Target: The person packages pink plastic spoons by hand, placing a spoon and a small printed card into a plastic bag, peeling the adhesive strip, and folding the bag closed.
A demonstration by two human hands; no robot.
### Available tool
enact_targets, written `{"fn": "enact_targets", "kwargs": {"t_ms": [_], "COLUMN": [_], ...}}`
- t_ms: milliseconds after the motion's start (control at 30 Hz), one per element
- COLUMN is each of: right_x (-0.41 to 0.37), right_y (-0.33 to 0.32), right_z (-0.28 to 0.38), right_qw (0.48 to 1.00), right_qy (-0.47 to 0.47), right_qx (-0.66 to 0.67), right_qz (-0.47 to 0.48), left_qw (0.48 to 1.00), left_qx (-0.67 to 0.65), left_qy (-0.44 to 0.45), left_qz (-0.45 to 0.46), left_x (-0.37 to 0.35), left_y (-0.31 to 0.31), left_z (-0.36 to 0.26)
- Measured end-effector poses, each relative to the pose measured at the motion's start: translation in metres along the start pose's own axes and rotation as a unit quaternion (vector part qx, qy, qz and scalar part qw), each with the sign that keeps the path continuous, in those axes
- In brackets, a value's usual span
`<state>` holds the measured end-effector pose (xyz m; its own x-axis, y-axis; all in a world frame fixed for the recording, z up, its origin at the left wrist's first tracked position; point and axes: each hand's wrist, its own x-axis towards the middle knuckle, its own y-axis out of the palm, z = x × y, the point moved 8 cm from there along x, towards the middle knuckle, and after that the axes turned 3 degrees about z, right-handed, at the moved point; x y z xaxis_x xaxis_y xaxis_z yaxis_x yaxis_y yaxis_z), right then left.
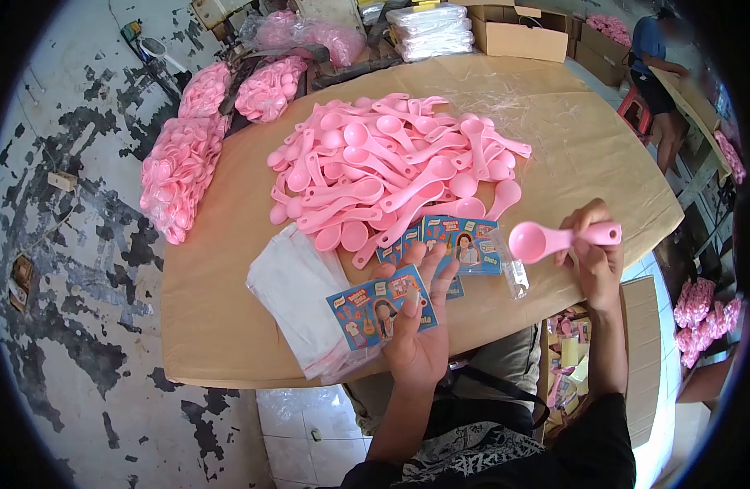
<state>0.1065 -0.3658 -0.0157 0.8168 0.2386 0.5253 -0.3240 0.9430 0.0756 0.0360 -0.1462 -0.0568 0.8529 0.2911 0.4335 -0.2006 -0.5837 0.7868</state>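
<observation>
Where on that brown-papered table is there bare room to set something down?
Left side, between clear bags of pink spoons and flat whitish plastic bags; also right, between heaped pink plastic spoons and the table edge. Crowded: the middle, with spoons and blue printed cards.

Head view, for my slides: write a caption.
Right hand holding a spoon, left hand a card, near piled spoons.
</observation>
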Motion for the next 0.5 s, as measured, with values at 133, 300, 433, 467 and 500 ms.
{"fn": "enact_targets", "kwargs": {"t_ms": [133, 300, 433, 467, 500], "right_x": [-0.004, 0.006, 0.015, 0.019, 0.030], "right_y": [0.034, 0.100, 0.128, 0.125, 0.116], "right_z": [0.016, 0.038, 0.056, 0.058, 0.077], "right_qw": [0.994, 0.939, 0.900, 0.910, 0.919], "right_qy": [-0.011, -0.067, -0.030, -0.077, -0.109], "right_qx": [-0.019, -0.141, -0.220, -0.217, -0.222], "right_qz": [0.105, 0.306, 0.375, 0.346, 0.308], "left_qw": [1.000, 0.978, 0.949, 0.937, 0.946], "left_qx": [-0.003, -0.171, -0.287, -0.319, -0.288], "left_qy": [-0.030, -0.084, -0.100, -0.117, -0.135], "left_qz": [0.004, -0.083, -0.084, -0.077, -0.056], "left_x": [0.000, -0.017, -0.031, -0.038, -0.041], "left_y": [0.004, -0.001, 0.012, 0.014, 0.017], "left_z": [0.004, 0.012, 0.018, 0.020, 0.018]}}
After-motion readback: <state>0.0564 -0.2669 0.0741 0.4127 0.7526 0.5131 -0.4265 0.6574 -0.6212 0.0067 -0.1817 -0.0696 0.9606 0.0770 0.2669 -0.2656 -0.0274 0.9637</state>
